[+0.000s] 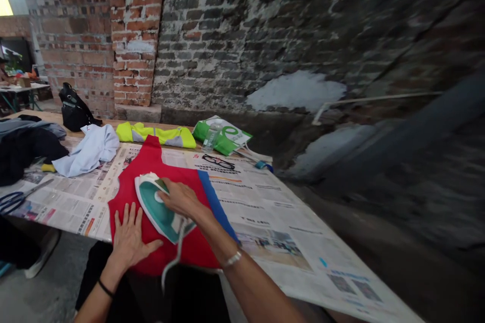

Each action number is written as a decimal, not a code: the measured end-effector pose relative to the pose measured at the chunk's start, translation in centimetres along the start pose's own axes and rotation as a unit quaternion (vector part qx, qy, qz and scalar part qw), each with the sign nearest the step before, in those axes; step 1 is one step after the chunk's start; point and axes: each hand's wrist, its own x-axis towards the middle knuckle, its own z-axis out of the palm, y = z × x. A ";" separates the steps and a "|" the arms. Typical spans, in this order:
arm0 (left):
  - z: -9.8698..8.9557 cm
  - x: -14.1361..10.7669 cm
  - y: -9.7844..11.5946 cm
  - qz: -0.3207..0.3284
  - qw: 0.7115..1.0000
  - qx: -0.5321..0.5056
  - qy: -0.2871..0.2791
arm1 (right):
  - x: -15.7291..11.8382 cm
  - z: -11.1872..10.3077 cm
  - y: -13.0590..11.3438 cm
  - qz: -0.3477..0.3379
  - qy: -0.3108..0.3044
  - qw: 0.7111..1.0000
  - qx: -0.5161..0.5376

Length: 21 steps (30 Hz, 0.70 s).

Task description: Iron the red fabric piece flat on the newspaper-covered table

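Observation:
A red cloth piece [178,174] with a blue strip [219,207] along its right side lies spread on the newspaper-covered table. My right hand [180,197] is wrapped round the handle of a teal and white clothes iron [155,212], which rests on the red cloth. The iron's white cord [176,260] trails from its rear down past the table's near edge. Flat on the cloth, left of the iron, my left hand [131,234] has its fingers spread and holds nothing.
Scissors [22,198], a pale shirt [89,149] and dark clothes [28,149] lie to the left. Behind are a neon-yellow garment [157,135], a black bag [74,111], a green-white bag [223,133] and glasses [219,161]. A brick wall [212,50] stands beyond the newspaper-covered table [265,202].

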 end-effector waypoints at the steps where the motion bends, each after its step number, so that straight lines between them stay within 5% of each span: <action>1: 0.0 0.1 -0.1 0.002 1.000 0.006 0.002 | 1.4 0.0 -0.9 0.002 0.005 1.000 0.000; 5: 0.1 0.2 -0.7 0.019 0.999 0.020 0.023 | 6.1 -0.5 -3.4 0.013 0.016 1.000 -0.001; 8: 0.5 0.2 -1.2 0.028 0.999 0.014 0.040 | 7.1 -0.9 -4.0 -0.002 0.013 1.000 0.002; 14: 1.2 0.0 -1.3 0.018 0.995 -0.018 0.091 | 1.0 -0.7 -1.3 -0.067 -0.025 0.997 -0.010; 21: 0.7 -0.2 -0.8 0.005 0.990 -0.078 0.114 | -5.2 -2.1 7.4 -0.074 -0.102 0.992 0.030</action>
